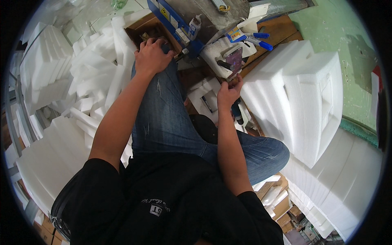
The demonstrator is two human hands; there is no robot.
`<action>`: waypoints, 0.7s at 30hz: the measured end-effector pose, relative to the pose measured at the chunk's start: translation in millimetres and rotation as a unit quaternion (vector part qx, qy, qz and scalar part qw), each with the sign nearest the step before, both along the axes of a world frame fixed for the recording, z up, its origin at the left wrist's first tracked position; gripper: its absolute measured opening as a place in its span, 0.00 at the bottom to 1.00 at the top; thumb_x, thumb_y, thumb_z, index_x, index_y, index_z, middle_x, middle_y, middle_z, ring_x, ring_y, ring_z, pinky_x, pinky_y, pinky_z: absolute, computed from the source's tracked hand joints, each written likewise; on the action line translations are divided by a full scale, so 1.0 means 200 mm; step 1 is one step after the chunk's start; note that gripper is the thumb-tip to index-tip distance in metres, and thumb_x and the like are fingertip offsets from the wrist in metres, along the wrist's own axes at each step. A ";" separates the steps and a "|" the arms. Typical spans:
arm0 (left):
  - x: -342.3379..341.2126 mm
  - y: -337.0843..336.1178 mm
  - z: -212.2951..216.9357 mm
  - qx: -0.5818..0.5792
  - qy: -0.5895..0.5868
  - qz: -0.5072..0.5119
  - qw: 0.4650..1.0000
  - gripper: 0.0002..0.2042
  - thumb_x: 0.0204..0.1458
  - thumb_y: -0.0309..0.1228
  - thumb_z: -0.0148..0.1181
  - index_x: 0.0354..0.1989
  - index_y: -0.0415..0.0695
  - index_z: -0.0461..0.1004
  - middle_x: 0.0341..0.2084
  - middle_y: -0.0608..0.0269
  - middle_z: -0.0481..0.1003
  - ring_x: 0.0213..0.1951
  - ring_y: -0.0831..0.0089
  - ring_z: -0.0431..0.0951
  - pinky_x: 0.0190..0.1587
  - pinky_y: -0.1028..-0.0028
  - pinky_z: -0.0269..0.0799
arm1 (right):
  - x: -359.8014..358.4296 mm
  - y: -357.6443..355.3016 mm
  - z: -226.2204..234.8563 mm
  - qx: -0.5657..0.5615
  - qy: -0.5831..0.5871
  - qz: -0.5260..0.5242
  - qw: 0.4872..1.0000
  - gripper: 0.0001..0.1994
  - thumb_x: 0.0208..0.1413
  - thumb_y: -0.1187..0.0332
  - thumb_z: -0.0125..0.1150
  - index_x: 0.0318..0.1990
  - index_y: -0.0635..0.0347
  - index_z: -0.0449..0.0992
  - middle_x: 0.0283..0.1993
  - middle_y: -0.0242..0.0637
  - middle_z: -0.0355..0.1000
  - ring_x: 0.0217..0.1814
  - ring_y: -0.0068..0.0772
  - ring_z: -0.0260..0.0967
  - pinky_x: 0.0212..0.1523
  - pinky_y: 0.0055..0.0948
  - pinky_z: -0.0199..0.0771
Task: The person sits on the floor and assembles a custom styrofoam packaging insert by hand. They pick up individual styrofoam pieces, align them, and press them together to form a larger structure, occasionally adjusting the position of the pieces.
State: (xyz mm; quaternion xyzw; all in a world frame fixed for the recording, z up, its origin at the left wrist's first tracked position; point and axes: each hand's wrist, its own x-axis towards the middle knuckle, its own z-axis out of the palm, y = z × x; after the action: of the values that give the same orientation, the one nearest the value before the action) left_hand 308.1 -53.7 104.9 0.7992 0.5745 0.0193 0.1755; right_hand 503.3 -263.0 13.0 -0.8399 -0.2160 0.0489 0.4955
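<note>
My left hand (152,56) rests on my left knee with its fingers spread, holding nothing. Beyond its fingertips is an open brown box (143,29). My right hand (230,94) is at the lower edge of a phone (234,60). Its index finger stretches toward the phone, apart from the thumb; whether it touches the screen I cannot tell. The phone leans upright on a white foam block (213,53), and a dark cylindrical thing (224,65) stands out in front of it. Just under my right wrist lies a dark tool-like thing (237,112), partly hidden.
White foam pieces (96,61) are heaped on the left. Large foam blocks (308,94) stand on the right. Ahead are a blue machine part (173,22), a small white bottle (194,27) and blue-capped markers (259,42). A green wall (326,30) rises at the far right.
</note>
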 end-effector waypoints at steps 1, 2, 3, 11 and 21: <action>0.00 0.00 0.00 -0.001 0.001 0.000 1.000 0.27 0.53 0.52 0.64 0.61 0.57 0.77 0.60 0.57 0.73 0.67 0.54 0.68 0.65 0.48 0.66 | 0.00 0.00 0.00 -0.001 0.000 -0.003 1.000 0.29 0.50 0.74 0.61 0.63 0.61 0.68 0.32 0.39 0.70 0.33 0.35 0.69 0.41 0.35 0.72; 0.00 0.00 0.00 -0.002 0.001 -0.001 1.000 0.27 0.53 0.52 0.64 0.62 0.57 0.76 0.60 0.57 0.73 0.67 0.54 0.68 0.65 0.48 0.66 | 0.00 0.01 0.01 -0.001 0.000 -0.005 1.000 0.29 0.50 0.74 0.61 0.63 0.60 0.68 0.32 0.39 0.69 0.34 0.35 0.69 0.41 0.35 0.72; 0.00 0.00 0.00 -0.003 0.002 -0.002 1.000 0.27 0.53 0.52 0.64 0.62 0.57 0.76 0.61 0.57 0.73 0.67 0.54 0.68 0.65 0.48 0.66 | -0.01 0.01 0.02 -0.002 0.000 -0.008 1.000 0.29 0.50 0.74 0.61 0.63 0.60 0.68 0.33 0.39 0.69 0.34 0.36 0.69 0.41 0.35 0.72; 0.00 0.00 -0.01 0.012 -0.001 -0.001 1.000 0.27 0.53 0.51 0.64 0.62 0.58 0.76 0.62 0.59 0.73 0.67 0.55 0.69 0.65 0.48 0.66 | 0.02 0.00 -0.05 0.023 0.004 -0.009 1.000 0.30 0.49 0.74 0.61 0.63 0.57 0.68 0.31 0.37 0.68 0.33 0.35 0.69 0.39 0.37 0.73; 0.01 0.00 0.00 0.010 0.012 -0.003 1.000 0.26 0.54 0.51 0.64 0.61 0.58 0.77 0.61 0.59 0.74 0.66 0.55 0.69 0.64 0.52 0.69 | 0.02 0.00 -0.05 0.027 0.028 -0.018 0.999 0.30 0.49 0.75 0.62 0.63 0.59 0.68 0.31 0.35 0.68 0.32 0.31 0.69 0.38 0.34 0.73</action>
State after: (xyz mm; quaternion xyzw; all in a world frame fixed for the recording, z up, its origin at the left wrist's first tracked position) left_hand 310.6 -54.1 105.0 0.8026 0.5742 0.0147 0.1609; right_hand 507.5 -263.3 2.8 -0.8281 -0.1885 0.0575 0.5249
